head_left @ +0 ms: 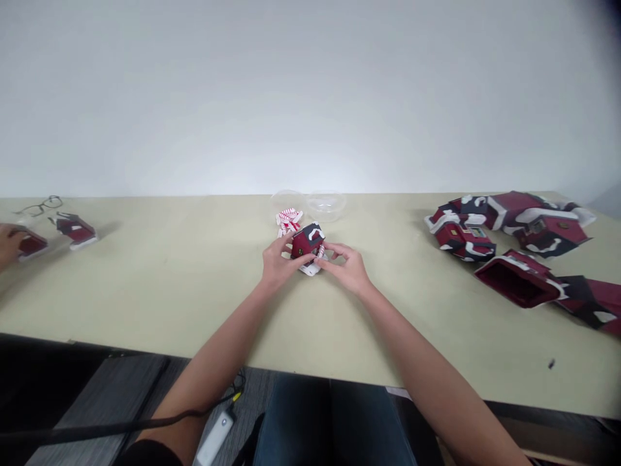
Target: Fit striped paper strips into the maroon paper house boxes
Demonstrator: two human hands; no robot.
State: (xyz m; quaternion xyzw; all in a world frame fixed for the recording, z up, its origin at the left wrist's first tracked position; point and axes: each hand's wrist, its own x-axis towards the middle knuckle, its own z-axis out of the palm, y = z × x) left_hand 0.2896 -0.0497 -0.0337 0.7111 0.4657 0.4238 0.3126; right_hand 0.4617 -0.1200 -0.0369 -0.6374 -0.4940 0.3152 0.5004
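A small dark red paper house with a black and white roof stands tilted on the table in front of me. My left hand grips its left side, thumb across the front. At its lower right, my right hand pinches a small red-and-white striped piece against the house, near its white base. More red-and-white striped pieces lie just behind the house, beside two clear plastic dishes, the left dish and the right dish.
Several dark red paper houses are piled at the right, one open-ended house lying on its side. At the left stands another house near eyeglasses; another person's hand holds a further one. A small black bit lies front right.
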